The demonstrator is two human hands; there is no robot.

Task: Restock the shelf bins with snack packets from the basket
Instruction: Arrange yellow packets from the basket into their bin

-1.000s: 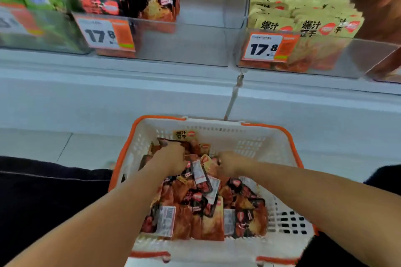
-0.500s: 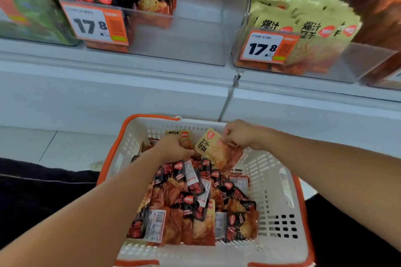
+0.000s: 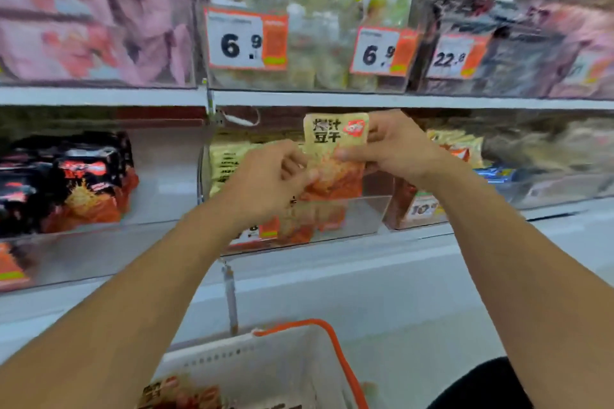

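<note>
Head view: two hands hold one snack packet up before the clear shelf bin.

One shelf bin [image 3: 332, 209] of matching yellow packets sits behind; one white basket [image 3: 282, 362] below, well apart. Left hand [image 3: 265, 176] pinches the snack packet [image 3: 335, 156] at its lower edge, right hand [image 3: 395, 146] clasps its right side; both grips curled. Open air above the bin's front wall.

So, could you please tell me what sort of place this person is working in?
Most likely a grocery or convenience shop aisle: clear shelf bins hold stacked snack packets, printed price tags hang on the bin fronts, and an orange-rimmed shopping basket of packets sits below the hands.
</note>
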